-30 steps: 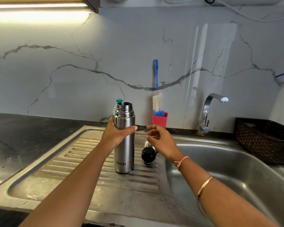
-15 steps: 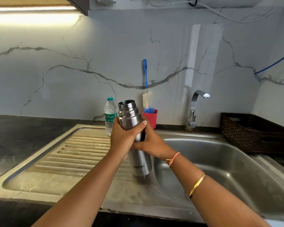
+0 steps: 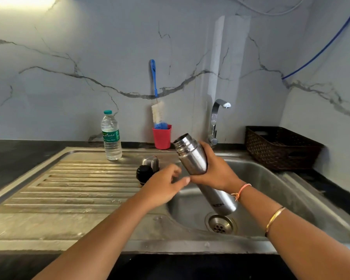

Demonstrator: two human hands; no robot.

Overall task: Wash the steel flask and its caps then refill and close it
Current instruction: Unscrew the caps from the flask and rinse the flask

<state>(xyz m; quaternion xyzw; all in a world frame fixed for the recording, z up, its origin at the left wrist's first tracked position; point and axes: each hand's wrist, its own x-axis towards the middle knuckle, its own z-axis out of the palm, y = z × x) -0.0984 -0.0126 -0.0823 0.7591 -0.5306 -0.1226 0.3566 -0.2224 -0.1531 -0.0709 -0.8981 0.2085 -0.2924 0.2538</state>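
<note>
Over the sink (image 3: 271, 178), right hand (image 3: 214, 170) grips flask (image 3: 192, 156).

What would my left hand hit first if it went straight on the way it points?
Probably the steel flask, gripped by your right hand; the left hand sits just short, depth unclear.

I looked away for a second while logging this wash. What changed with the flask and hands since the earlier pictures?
The steel flask went from upright on the drainboard, gripped by the left hand, rightward to tilted over the sink basin. The right hand took hold of it; the left hand let go. The black cap, steel cap, water bottle and red cup stayed put.
</note>
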